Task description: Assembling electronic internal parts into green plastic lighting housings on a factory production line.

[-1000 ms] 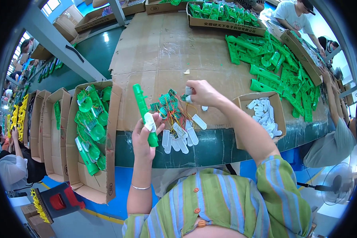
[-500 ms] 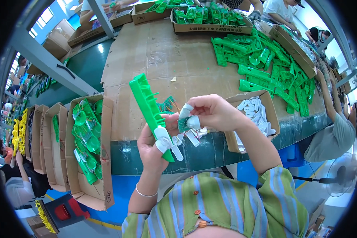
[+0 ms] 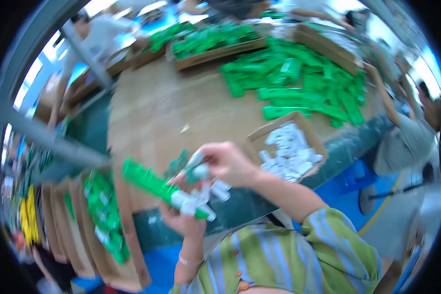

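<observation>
My left hand (image 3: pixel 185 221) is closed around a long green plastic housing (image 3: pixel 144 177), tilted with its far end up to the left. White wrapping covers its thumb. My right hand (image 3: pixel 229 164), with white covers on its fingertips, pinches a small green circuit board (image 3: pixel 189 174) close above the housing; blur hides its detail. Just beyond the fingers, more green circuit boards (image 3: pixel 175 163) lie on the cardboard. Several white plastic pieces (image 3: pixel 221 190) sit by the table edge beside my hands.
A carton of white plastic parts (image 3: pixel 250 138) stands to the right. Green housings (image 3: pixel 299 73) are heaped behind it, near another carton (image 3: pixel 220 55) of green parts. Cartons (image 3: pixel 127 208) stand at the left. Co-workers (image 3: pixel 406 139) are around the table; a metal post (image 3: pixel 54 139) crosses the left.
The view has turned and blurred, so the surroundings have shifted. The green housing now lies flatter, its far end lower. Both hands keep their holds close together.
</observation>
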`<state>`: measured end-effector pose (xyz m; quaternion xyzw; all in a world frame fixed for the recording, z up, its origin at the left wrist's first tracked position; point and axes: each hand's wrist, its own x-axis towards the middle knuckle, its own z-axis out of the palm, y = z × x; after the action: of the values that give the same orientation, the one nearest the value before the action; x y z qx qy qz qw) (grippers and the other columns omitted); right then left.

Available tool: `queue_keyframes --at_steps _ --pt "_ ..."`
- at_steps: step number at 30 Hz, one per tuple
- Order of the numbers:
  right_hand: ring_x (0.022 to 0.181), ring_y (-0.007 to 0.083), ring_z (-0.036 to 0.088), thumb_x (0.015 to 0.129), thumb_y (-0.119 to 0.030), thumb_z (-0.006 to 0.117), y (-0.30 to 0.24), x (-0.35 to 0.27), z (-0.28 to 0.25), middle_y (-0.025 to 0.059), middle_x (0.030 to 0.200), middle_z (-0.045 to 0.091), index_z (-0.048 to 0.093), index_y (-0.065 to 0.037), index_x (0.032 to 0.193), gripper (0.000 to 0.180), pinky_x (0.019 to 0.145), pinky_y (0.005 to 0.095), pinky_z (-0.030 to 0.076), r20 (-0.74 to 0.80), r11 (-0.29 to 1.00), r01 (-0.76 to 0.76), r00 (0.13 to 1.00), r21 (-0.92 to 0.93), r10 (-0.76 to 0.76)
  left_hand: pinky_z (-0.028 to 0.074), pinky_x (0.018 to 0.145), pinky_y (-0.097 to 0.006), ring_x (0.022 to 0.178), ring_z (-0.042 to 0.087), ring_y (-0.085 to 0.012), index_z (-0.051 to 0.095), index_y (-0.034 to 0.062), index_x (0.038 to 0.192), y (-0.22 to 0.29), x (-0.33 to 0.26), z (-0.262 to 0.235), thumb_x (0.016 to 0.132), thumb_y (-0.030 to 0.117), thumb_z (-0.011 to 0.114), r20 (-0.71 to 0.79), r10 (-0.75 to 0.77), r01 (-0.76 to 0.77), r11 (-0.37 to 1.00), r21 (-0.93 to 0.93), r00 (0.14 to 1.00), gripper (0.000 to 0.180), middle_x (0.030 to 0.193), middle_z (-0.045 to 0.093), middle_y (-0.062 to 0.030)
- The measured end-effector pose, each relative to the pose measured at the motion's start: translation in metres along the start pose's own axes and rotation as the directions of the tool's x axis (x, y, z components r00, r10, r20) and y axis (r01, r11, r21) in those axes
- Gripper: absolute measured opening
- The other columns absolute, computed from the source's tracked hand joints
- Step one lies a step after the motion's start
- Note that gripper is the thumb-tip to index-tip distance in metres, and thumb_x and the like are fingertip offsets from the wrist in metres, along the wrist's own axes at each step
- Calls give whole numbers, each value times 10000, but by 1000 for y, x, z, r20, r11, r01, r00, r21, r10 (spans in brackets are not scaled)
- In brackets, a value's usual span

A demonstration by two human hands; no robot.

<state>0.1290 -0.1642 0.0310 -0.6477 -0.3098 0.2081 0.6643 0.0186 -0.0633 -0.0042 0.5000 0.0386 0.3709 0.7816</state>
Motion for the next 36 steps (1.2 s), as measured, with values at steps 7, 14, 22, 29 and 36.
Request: queue_keyframes --at_steps 7,14,22,29,36 --pt "637 282 591 668 40 542 16 -6 15 173 681 581 571 15 767 106 567 347 453 -145 981 111 980 -162 -134 446 914 -379 1073 512 -268 418 -71 1169 -10 -16 -6 799 20 508 0 148 -139 928 345 989 392 1176 493 -187" --pt "731 139 560 722 91 520 -28 -17 -3 72 850 545 556 -6 889 197 609 281 451 -52 934 248 962 -258 -270 403 886 -364 1008 487 -190 323 3 1289 2 29 -76 803 349 541 355 -368 468 847 -253 859 635 1003 500 -89" --pt "854 99 541 752 88 550 -46 -25 -10 37 842 536 544 -4 947 216 737 253 458 322 987 145 933 75 -161 421 792 -351 908 482 -242 200 -51 1334 29 26 -35 808 317 523 217 -349 401 874 -275 911 719 997 459 -149" --pt "672 117 581 750 50 604 -35 -22 24 66 726 563 561 24 865 125 614 267 492 27 969 151 989 -194 -149 448 846 -378 975 543 -263 426 -24 1210 9 15 -36 871 214 479 316 -427 531 686 -496 847 418 1119 514 -167" --pt "600 192 576 701 9 626 -27 -15 36 92 716 564 565 2 819 133 530 281 455 58 871 300 951 -390 -302 423 919 -407 1092 509 -274 405 -19 1234 4 12 -46 891 186 481 366 -413 552 647 -526 834 407 1205 496 -157"
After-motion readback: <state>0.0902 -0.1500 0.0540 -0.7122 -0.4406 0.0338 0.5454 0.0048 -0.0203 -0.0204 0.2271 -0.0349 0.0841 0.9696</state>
